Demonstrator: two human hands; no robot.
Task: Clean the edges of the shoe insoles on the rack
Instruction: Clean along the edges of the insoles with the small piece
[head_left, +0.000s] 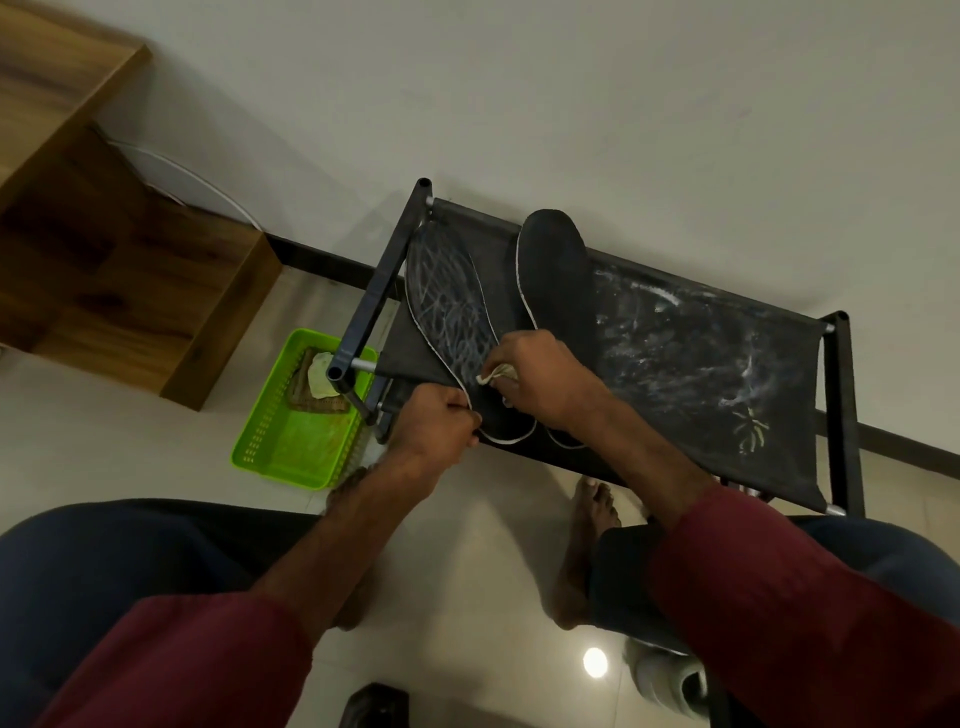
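Two dark insoles lie on the black fabric shelf of the shoe rack (701, 364). The left insole (447, 301) is scribbled with pale lines and has a white edge. The right insole (558, 270) is plain dark. My left hand (434, 426) pinches the left insole's near edge by the heel. My right hand (540, 379) grips a small pale cloth (496, 374) and presses it on the left insole's right edge. The right insole's heel is hidden under my right hand.
A green plastic basket (291, 441) with a cloth in it sits on the floor left of the rack. A wooden cabinet (130, 291) stands further left. The rack shelf is smeared white on its right half. My bare feet are on the tiled floor below.
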